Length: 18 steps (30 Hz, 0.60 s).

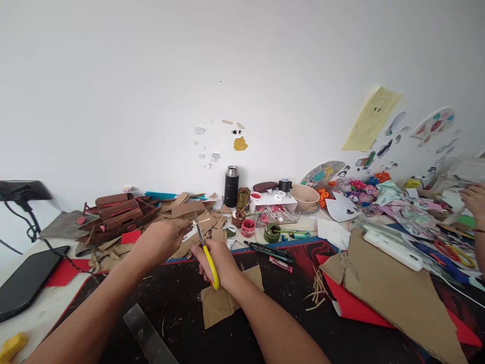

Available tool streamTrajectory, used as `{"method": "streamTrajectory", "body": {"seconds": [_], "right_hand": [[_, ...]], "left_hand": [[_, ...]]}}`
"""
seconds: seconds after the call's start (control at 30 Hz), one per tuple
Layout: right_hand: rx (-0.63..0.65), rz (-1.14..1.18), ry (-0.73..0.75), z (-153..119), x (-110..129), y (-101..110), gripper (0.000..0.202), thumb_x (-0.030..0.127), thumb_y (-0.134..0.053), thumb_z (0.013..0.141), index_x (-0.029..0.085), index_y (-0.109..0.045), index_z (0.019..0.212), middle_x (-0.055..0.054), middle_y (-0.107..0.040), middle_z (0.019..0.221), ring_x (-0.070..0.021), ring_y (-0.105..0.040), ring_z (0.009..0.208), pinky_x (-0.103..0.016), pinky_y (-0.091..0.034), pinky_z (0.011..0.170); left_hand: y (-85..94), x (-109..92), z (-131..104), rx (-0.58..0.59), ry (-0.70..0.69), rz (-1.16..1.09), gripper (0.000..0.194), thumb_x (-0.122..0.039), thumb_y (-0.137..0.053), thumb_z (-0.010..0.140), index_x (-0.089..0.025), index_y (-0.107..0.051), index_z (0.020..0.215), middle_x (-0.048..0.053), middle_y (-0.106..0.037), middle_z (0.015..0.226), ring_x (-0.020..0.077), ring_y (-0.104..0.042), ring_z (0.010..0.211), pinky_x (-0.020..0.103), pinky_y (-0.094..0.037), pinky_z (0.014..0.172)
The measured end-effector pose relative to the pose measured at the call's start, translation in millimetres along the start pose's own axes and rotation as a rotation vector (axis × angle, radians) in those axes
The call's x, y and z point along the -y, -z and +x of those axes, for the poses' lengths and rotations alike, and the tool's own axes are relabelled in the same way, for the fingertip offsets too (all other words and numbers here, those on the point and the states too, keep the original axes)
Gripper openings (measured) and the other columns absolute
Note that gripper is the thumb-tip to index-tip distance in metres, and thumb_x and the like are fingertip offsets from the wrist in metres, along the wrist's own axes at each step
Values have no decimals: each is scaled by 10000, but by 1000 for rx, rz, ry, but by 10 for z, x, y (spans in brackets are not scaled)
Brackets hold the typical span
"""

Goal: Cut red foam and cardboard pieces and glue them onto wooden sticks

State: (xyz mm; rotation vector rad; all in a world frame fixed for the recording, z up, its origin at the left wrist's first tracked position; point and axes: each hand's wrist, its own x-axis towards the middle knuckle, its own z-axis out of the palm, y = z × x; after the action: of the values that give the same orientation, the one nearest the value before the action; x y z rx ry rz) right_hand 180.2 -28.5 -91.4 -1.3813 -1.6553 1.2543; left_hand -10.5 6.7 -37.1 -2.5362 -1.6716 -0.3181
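Note:
My right hand (223,260) is closed around scissors (210,267) with yellow handles, their blades pointing up and away from me. At the left, my left hand (166,240) has its fingers pressed together, gripping a thin cardboard strip (205,220) that reaches across the blades. Under my right wrist lies a piece of cardboard (216,307) on the dark mat (182,293). Cardboard scraps (189,206) are heaped just beyond both hands.
A brown model boat (119,215) stands at the left, a black flask (232,187) by the wall. Paint jars (248,227), a cutter knife (271,251) and thin strips (317,290) lie around. A large cardboard sheet (394,288) covers the right; another person's hand (473,202) is beyond.

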Motion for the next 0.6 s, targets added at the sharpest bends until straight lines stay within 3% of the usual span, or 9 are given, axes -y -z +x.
{"method": "streamTrajectory", "body": {"seconds": [0.27,0.47,0.6], "right_hand": [[-135,-218,148,41,-85,-79,230,443,-775,980,232,-737,893,-71,-704,742,-270,-717,742,-319,-491,666],[-154,-357,222,6,-65,-103,182,351,-671,1035,218,-741,934,-105,-714,771,-290,-702,734,-344,-476,713],[-141,-439,229,-11,-56,-110,211,361,-641,1056,194,-747,983,-118,-730,791,-284,-704,726,-336,-457,695]], "left_hand": [[177,54,-31,21,-36,-267,533,-503,-396,1026,-252,-866,1045,99,-888,1051,301,-809,930,313,-564,800],[322,99,-54,104,-20,-418,543,-574,-457,982,-233,-868,1076,79,-879,1121,310,-804,995,324,-585,883],[371,111,-56,147,-26,-512,521,-566,-495,958,-213,-872,1024,66,-873,1056,299,-777,973,338,-595,898]]}}
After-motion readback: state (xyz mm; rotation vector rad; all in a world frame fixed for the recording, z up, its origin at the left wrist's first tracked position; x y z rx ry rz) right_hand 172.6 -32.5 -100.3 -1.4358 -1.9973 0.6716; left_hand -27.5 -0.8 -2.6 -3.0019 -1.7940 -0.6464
